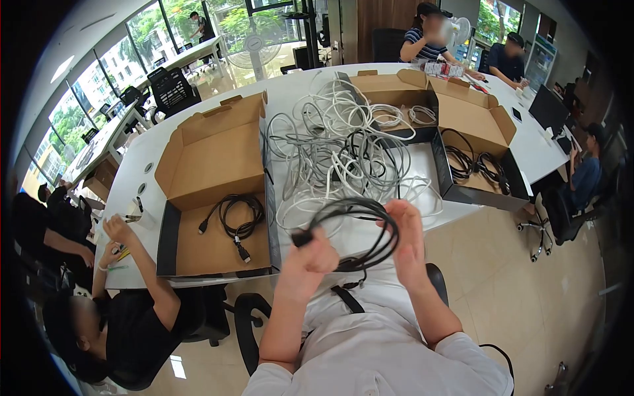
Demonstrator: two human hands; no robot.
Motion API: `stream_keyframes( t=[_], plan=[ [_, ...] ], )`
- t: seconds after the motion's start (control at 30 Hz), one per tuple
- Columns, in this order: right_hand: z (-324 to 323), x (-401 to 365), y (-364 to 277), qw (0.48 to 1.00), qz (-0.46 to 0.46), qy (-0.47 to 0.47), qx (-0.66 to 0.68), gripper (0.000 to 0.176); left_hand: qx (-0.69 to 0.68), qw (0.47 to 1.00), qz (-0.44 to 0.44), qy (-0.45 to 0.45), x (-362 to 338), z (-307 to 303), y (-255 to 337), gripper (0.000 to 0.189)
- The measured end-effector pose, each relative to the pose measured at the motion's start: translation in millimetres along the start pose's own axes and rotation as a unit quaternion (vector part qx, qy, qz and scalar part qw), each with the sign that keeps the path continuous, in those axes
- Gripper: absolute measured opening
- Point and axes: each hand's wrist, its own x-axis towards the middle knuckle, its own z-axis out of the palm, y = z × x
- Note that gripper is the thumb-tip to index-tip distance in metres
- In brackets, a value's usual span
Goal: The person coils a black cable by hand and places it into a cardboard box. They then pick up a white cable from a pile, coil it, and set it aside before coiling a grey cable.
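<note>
A looped black cable (362, 262) is held in front of my body, above the table edge. My left hand (309, 261) is closed on it, with a black connector (302, 237) sticking out past the thumb. At the coil's right side, my right hand (407, 244) has its fingers bent around the loops. One cable end with a plug (352, 285) dangles below. Just beyond my hands lies a big tangle of white and grey cables (337, 148). To the left, an open cardboard box (210, 148) contains a coiled black cable (239, 221).
On the right, another open box (485, 112) holds coiled black cables (472, 165); a box behind it (389, 82) has white cables (389, 115). People sit around the white table (132, 247), one close at my left (125, 317). A phone (516, 115) and monitor (549, 109) stand farther right.
</note>
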Motion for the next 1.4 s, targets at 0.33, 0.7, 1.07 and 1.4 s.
stream_keyframes(
  t=[0.33, 0.7, 1.07, 1.4],
  plan=[
    [-21, -24, -16, 0.890, 0.333, -0.292, 0.109, 0.056, -0.010, 0.969, 0.180, 0.169, 2, -8, 44, 0.029],
    [0, -1, -15, 0.967, 0.248, -0.049, -0.032, 0.009, 0.049, 0.973, 0.077, 0.211, -2, 1, -9, 0.028],
    [25, -3, 30, 0.987, 0.000, 0.142, -0.069, 0.048, 0.074, 0.990, 0.065, 0.099, -10, 12, -8, 0.018],
    [9, 1, 29, 0.975, 0.212, -0.012, -0.064, 0.014, 0.192, 0.964, 0.096, 0.157, -14, 9, -29, 0.015]
  ],
)
